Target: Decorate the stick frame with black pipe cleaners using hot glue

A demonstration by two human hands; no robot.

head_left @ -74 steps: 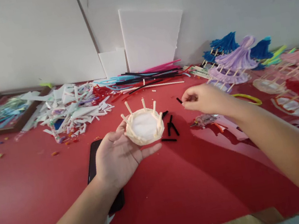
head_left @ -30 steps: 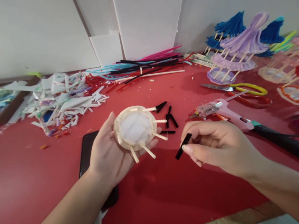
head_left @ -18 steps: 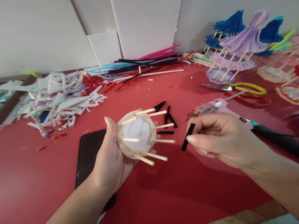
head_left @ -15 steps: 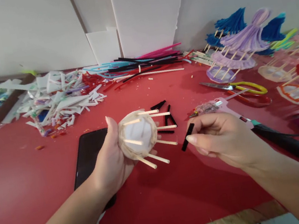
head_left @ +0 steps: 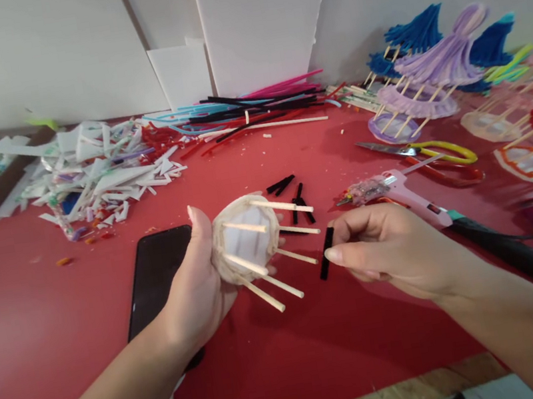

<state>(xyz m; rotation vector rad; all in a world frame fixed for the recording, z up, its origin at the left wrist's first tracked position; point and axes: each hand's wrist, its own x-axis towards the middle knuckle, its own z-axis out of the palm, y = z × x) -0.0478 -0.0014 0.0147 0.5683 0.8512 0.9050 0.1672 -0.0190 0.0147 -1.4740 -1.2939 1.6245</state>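
My left hand (head_left: 192, 272) is closed around the rim of a round cream base with wooden sticks (head_left: 247, 236). Its pale inner disc faces me and the sticks point toward the right. Between thumb and fingers, my right hand (head_left: 385, 245) pinches a short black pipe cleaner piece (head_left: 326, 254), held nearly upright just right of the stick ends. Behind the base, several more black pieces (head_left: 282, 185) lie on the red table (head_left: 292, 364). Part of that group is hidden by the sticks.
A phone (head_left: 156, 271) lies under my left wrist. On the right are a pink glue gun (head_left: 407, 194), yellow-handled scissors (head_left: 446, 151) and a purple carousel-like model (head_left: 424, 80). Paper scraps (head_left: 105, 171) and long pipe cleaners (head_left: 252, 107) lie along the back.
My right hand has shifted slightly left with the black piece, which now stands more upright. The base in my left hand has tilted a little, its sticks angling lower to the right.
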